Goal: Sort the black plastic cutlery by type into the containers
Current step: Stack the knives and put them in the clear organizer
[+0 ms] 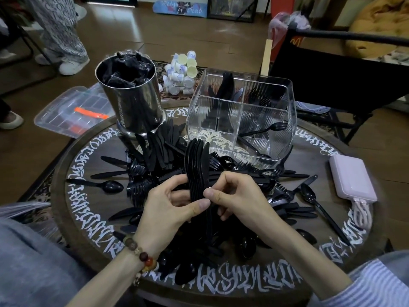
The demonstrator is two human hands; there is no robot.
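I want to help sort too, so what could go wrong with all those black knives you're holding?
The stack of black plastic knives is held upright by the left hand and right hand only at its lower part, so the tops could fan out and slip back into the pile of black plastic cutlery on the round wooden table. The clear ribbed plastic divided container sits close, so a wrong compartment is easy to hit.
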